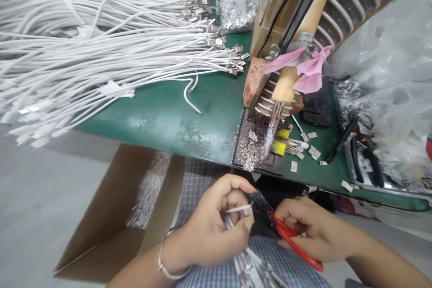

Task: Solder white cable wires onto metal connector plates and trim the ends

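Over my lap, my left hand [221, 222] pinches the end of a white cable [238, 209] between thumb and fingers. A small metal USB connector [248, 211] sits at the cable's tip, beside a bit of reddish wire. Several more white cables with metal ends [253, 270] hang below that hand. To the right, my right hand [312, 229] is closed around red-handled pliers [293, 240]; their jaws are not clearly visible. The pliers are apart from the cable.
Bundles of white cables [145, 31] cover the green table's [162, 108] left. A wooden-handled soldering iron [285, 85] rests in a coil stand above solder crumbs [249, 148]. Loose connectors [313, 152] and a tool tray [357, 175] lie right. A cardboard box [101, 216] stands below left.
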The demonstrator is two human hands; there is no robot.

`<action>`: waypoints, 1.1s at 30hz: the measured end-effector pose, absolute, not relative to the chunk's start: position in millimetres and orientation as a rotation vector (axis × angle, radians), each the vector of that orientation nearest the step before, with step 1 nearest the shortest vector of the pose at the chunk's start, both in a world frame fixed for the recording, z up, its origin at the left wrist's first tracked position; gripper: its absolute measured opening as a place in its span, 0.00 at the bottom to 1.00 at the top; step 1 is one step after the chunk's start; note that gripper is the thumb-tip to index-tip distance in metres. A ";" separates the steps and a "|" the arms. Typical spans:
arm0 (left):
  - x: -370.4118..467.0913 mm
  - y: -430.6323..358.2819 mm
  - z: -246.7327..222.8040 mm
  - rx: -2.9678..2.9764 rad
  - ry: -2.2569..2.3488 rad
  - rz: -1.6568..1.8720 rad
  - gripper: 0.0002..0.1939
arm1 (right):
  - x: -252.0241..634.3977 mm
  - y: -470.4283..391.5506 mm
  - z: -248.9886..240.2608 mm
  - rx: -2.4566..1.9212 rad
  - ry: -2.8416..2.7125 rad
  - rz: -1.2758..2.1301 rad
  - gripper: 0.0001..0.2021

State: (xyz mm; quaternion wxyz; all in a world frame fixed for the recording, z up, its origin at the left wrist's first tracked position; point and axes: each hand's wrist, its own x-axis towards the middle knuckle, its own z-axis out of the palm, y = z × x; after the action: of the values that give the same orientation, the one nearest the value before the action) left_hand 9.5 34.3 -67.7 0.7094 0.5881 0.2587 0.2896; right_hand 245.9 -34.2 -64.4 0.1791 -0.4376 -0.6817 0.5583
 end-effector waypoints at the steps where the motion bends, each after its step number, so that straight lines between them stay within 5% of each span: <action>1: 9.6 34.5 -68.4 1.295 0.581 0.644 0.19 | 245.7 -34.3 -64.5 -1.275 -1.960 1.512 0.06; 8: 9.4 34.5 -71.3 1.342 0.588 0.687 0.19 | 248.7 -34.5 -61.4 -1.332 -2.124 1.208 0.14; 33: 12.6 34.8 -73.7 1.610 0.667 0.740 0.21 | 236.1 -33.8 -47.5 -1.379 -2.393 0.622 0.07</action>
State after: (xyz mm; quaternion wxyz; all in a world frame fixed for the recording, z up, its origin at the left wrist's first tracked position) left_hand 12.6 34.8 -73.7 0.5845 0.6900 0.2857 0.3173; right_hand 236.1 -33.8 -47.5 0.1548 -0.4813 -0.8350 0.2172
